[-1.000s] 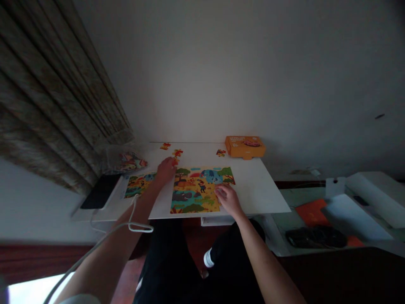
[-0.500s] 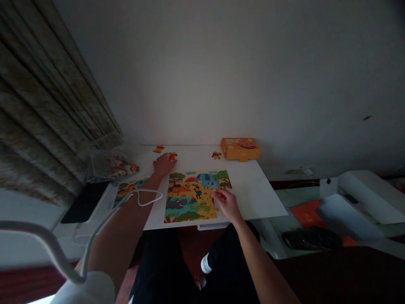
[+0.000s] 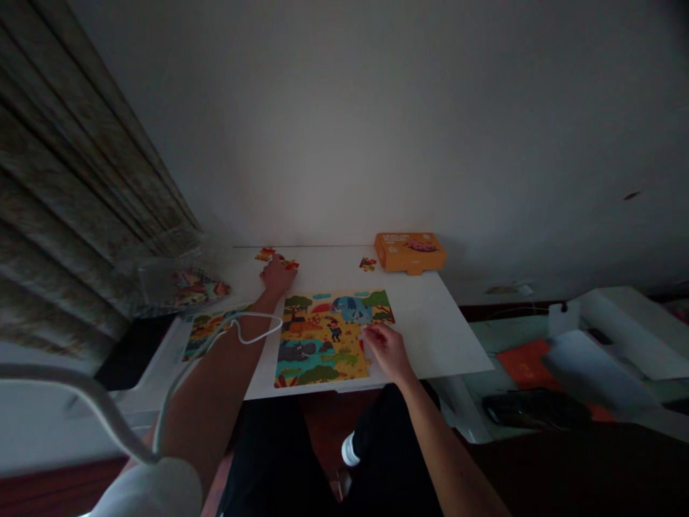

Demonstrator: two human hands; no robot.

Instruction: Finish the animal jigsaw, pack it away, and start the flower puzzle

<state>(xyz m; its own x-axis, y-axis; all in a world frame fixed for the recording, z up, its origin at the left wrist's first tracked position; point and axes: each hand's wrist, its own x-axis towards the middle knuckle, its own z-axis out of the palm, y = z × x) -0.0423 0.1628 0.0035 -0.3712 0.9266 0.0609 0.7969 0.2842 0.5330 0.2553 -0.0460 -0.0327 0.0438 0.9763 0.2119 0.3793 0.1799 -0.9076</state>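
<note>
Loose puzzle pieces [image 3: 291, 265] lie at the far left part of the white table [image 3: 430, 316], right at the left hand [image 3: 277, 276]; they show just to the right of its fingers, partly covered by them. Another piece [image 3: 263, 254] sits just beyond, to the left of the fingertips. Long axis of the covered ones: can't tell. Left hand is clearly nearer; its fingers reach down among the pieces, but whether they're together or gripping one, can't tell. Assembled puzzle [image 3: 323, 345] lies flat, nearer the body, between the two hands; its right edge steps inward below the tree. Right hand [image 3: 388, 348] is at that step, fingers curled with tips close together; can't tell if anything is pinched. Further out, a lone piece [image 3: 367, 264] lies beyond the puzzle, just left of the orange box [image 3: 412, 253]. Printed sheet [image 3: 202, 334] is partly under the left forearm, plastic bag [image 3: 172, 280] beyond it.
</note>
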